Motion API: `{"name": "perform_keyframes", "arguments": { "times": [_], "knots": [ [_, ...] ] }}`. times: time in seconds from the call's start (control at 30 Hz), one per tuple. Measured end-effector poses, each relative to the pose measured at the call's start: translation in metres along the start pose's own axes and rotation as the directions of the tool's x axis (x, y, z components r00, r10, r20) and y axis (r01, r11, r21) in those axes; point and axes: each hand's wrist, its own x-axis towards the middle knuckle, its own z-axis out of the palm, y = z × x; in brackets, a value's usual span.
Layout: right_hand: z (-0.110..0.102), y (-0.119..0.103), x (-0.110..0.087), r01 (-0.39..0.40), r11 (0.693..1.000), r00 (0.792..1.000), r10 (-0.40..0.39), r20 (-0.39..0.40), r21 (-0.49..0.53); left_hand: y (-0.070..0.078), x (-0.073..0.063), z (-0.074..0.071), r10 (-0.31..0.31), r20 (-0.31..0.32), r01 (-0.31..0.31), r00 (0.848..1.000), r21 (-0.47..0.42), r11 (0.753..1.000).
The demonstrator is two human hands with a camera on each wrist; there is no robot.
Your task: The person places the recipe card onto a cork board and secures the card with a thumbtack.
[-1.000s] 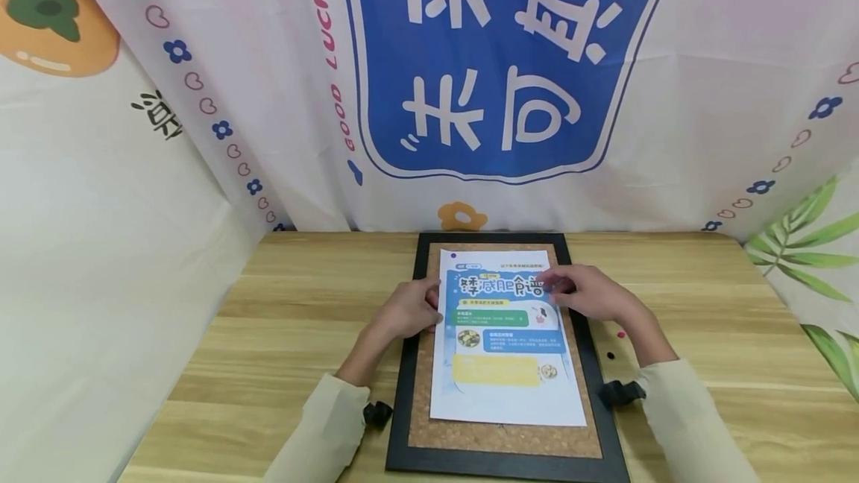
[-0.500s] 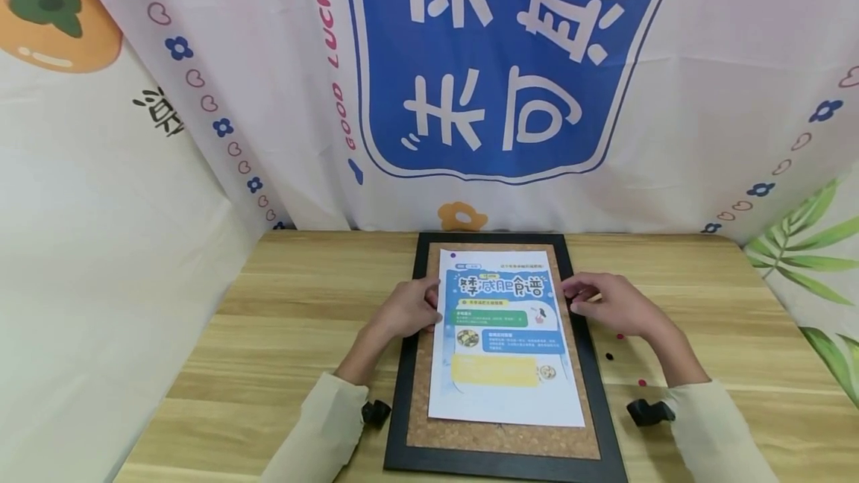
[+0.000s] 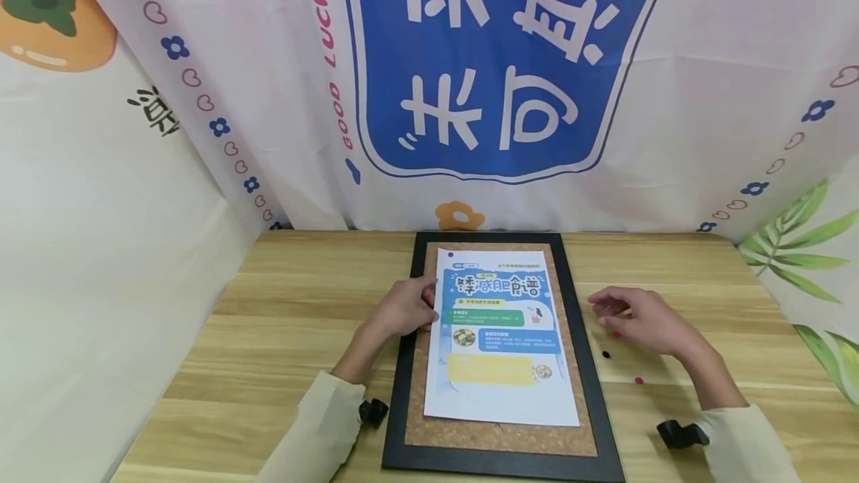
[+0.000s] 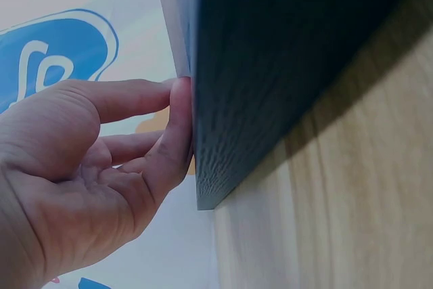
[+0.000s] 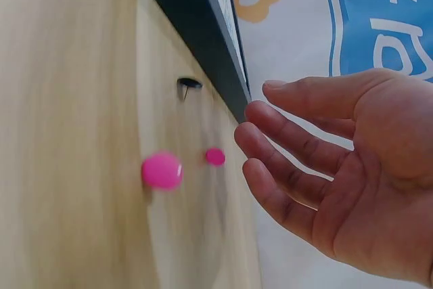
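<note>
At the lower right of the frame, a pink pin (image 3: 639, 380) and a black pin (image 3: 606, 354) lie loose on the wooden table (image 3: 268, 364), with a second pink pin (image 3: 617, 333) just beyond. Above them is your right hand (image 3: 646, 319), and here's the change: a second ago it was on the sheet's upper right; now it hangs clear of the board (image 3: 503, 461) — fingers softly curved, nothing in them.

Your left hand (image 3: 405, 309) has stayed at centre left, thumb and fingers bent to the sheet's left edge; whether they pinch the paper or merely rest there, I can't tell.

The printed sheet (image 3: 499, 341) lies on the cork at lower centre. A purple pin (image 3: 450, 254) sits at its upper left corner; I see none at the others. So I'd judge it fastened at one corner only — your right side now has no hand steadying it.
</note>
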Motion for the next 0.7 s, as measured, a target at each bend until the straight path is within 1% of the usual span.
{"name": "perform_keyframes", "arguments": {
  "times": [0.1, 0.3, 0.53, 0.7],
  "knots": [
    [-0.002, 0.005, -0.007, 0.000, 1.000, 1.000, 0.000, -0.011, 0.000, -0.001, 0.001, 0.001, -0.002, -0.001, 0.002, 1.000, 0.007, 1.000],
    [-0.001, 0.013, -0.019, 0.015, 0.999, 0.999, -0.017, -0.037, -0.045, 0.000, 0.001, 0.000, -0.009, 0.002, 0.009, 1.000, 0.015, 1.000],
    [0.002, 0.021, -0.025, -0.020, 0.999, 0.999, 0.019, -0.030, -0.046, -0.001, 0.001, 0.000, -0.006, 0.006, 0.006, 1.000, 0.014, 1.000],
    [0.004, 0.023, -0.028, -0.029, 0.998, 0.999, 0.026, -0.041, -0.059, -0.001, 0.001, 0.000, -0.001, 0.007, 0.001, 1.000, 0.009, 1.000]
  ]
}}
